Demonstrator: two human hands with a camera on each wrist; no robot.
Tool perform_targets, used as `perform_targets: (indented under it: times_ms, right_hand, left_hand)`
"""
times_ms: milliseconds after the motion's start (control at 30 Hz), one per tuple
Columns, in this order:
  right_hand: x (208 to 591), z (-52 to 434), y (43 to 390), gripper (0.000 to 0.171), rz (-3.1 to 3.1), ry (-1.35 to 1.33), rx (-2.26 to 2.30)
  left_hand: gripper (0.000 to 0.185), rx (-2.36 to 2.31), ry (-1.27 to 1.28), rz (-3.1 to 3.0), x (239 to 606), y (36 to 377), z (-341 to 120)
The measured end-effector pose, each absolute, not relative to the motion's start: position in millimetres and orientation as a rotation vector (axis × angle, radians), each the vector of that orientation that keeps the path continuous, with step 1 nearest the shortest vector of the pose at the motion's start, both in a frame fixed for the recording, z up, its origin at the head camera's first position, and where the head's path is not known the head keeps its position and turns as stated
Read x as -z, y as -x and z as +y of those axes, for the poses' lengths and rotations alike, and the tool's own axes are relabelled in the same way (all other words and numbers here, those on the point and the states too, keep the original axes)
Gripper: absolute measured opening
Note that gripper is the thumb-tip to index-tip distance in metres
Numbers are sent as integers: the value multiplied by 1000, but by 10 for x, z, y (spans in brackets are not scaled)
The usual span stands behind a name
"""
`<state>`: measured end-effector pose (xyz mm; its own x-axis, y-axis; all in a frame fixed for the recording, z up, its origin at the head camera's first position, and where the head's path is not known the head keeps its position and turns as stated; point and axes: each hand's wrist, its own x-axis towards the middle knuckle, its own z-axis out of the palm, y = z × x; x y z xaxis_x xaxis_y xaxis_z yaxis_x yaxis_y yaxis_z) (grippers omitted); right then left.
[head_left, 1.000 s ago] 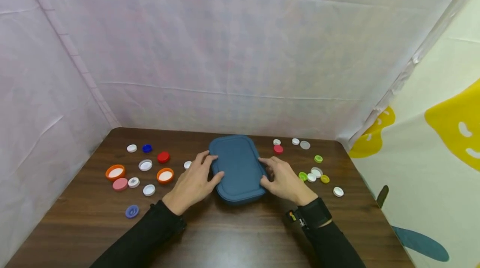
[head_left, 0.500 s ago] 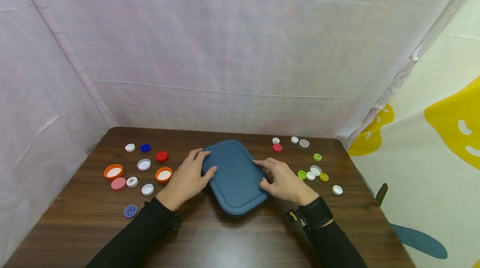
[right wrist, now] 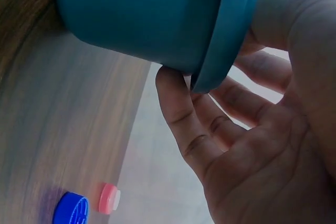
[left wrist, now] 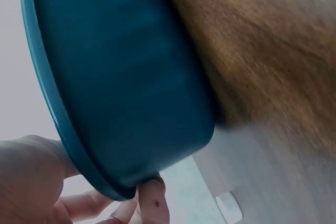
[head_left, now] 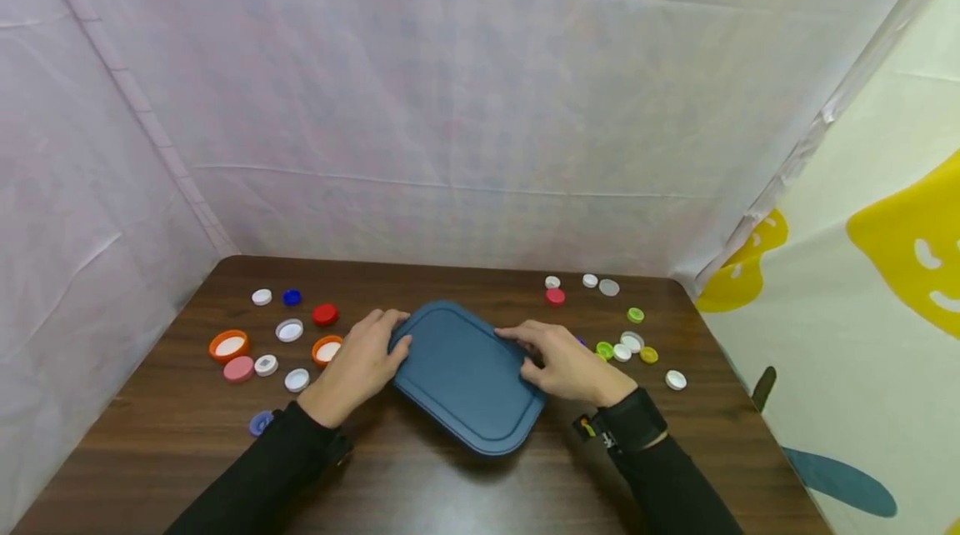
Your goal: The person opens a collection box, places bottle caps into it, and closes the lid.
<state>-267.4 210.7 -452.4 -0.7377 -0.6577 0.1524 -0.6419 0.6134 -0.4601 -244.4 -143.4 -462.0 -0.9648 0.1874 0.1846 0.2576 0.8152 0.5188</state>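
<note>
A teal-blue lidded rectangular container (head_left: 465, 372) lies diagonally at the middle of the dark wooden table (head_left: 465, 493). My left hand (head_left: 390, 337) grips its far left corner, thumb on the lid. My right hand (head_left: 525, 350) grips the right edge. In the left wrist view, fingertips (left wrist: 152, 203) curl under the rim of the container (left wrist: 126, 87). The right wrist view shows my fingers (right wrist: 184, 114) hooked beneath the lid's lip on the container (right wrist: 147, 14).
Loose bottle caps lie on both sides. On the left are orange-rimmed lids (head_left: 230, 345), a red cap (head_left: 325, 314), a pink cap (head_left: 238, 369) and a purple cap (head_left: 260, 422). On the right are green (head_left: 635, 315), yellow (head_left: 648, 355) and white caps (head_left: 676, 380). Fabric walls enclose the table.
The container has turned from lengthwise to diagonal, its far end swinging left and its near end right. Both hands kept their hold and moved with it.
</note>
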Motion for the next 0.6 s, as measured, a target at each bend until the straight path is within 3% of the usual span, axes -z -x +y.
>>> perform_targets:
  times_ms: [267, 600]
  right_hand:
    - [4488, 2100, 2700, 56, 2799, 1143, 731]
    - [4434, 2073, 2756, 37, 2977, 1011, 683]
  left_hand:
    - [38, 858, 389, -2856, 4565, 2328, -1527]
    - [48, 915, 350, -2938, 4465, 2186, -1567]
